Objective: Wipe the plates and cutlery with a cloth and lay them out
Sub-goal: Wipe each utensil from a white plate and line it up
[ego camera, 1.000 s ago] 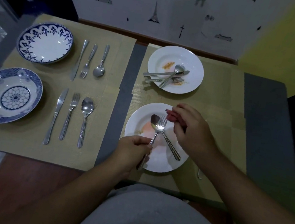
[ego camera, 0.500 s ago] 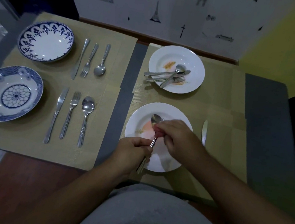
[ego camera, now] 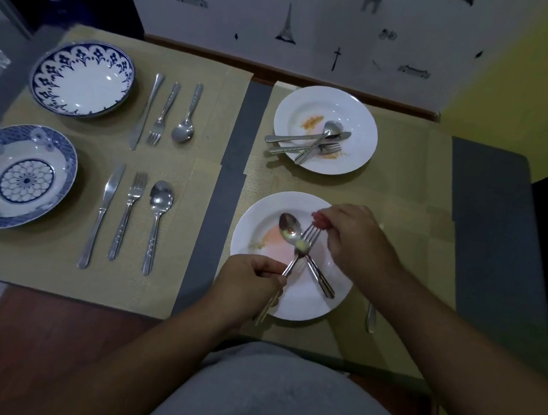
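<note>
My left hand grips the handle of a fork, tines up, above the near white plate, which carries pinkish smears. My right hand pinches a small red cloth right at the fork's tines. A spoon lies across the same plate, under the fork. Behind it a second white plate with orange stains holds a knife, fork and spoon in a pile. A knife lies on the mat to the right of the near plate, mostly hidden by my right forearm.
On the left mats stand two blue-patterned plates, each with a knife, fork and spoon set laid in a row to its right. A grey strip separates the mats. A wall rises behind the table.
My right hand slid the red cloth down the fork to near my left hand, then back up to the tines. The left hand stayed on the fork handle.
</note>
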Demonstrator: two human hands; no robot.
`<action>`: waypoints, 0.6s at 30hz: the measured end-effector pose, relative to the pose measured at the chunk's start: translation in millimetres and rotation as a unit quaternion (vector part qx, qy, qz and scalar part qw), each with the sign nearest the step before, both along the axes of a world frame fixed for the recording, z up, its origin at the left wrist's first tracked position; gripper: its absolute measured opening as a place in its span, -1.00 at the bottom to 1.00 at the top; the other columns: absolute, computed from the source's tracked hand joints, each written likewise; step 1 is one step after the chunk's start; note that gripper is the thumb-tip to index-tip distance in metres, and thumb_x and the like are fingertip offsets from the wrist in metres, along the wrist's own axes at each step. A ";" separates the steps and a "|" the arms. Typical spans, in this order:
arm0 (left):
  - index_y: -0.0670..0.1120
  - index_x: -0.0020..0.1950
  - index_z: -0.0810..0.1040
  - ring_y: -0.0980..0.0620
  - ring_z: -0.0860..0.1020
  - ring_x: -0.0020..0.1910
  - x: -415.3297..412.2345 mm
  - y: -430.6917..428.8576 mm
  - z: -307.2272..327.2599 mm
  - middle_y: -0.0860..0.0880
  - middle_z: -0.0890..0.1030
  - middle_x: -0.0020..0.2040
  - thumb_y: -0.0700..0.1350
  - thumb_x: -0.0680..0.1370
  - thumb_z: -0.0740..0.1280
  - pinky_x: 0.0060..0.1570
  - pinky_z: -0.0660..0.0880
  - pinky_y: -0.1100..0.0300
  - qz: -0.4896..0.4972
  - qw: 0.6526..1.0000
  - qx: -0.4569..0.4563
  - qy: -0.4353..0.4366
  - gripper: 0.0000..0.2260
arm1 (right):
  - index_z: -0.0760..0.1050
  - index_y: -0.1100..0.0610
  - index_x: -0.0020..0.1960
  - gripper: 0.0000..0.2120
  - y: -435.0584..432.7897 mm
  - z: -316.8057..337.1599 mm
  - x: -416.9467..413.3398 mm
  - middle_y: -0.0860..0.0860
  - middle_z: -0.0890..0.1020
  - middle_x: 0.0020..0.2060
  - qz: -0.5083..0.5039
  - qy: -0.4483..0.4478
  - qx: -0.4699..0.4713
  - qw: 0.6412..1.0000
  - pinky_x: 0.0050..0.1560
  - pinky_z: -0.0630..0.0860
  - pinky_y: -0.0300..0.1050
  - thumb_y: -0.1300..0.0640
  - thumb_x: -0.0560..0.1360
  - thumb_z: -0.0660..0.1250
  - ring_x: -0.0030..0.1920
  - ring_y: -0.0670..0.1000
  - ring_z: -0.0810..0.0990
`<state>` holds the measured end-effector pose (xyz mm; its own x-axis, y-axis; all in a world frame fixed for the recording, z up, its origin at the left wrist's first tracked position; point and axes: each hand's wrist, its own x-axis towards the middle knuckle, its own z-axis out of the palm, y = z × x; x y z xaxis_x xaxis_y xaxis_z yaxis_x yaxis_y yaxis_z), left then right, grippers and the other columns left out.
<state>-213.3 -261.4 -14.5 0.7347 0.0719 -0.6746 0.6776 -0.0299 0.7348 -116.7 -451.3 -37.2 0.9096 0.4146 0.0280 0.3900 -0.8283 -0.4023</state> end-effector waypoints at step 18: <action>-0.20 0.04 0.71 -0.03 0.63 -0.22 27.8 -75.0 -7.2 -0.24 0.72 -0.05 -0.27 0.54 0.43 -0.15 0.65 0.15 -0.018 0.997 -0.062 0.030 -0.89 | 0.59 0.10 0.19 -0.74 -73.4 33.4 -42.3 -0.06 0.63 0.00 -0.097 0.030 0.146 0.984 0.06 0.49 -0.25 0.29 0.53 0.33 -0.02 -0.11 0.56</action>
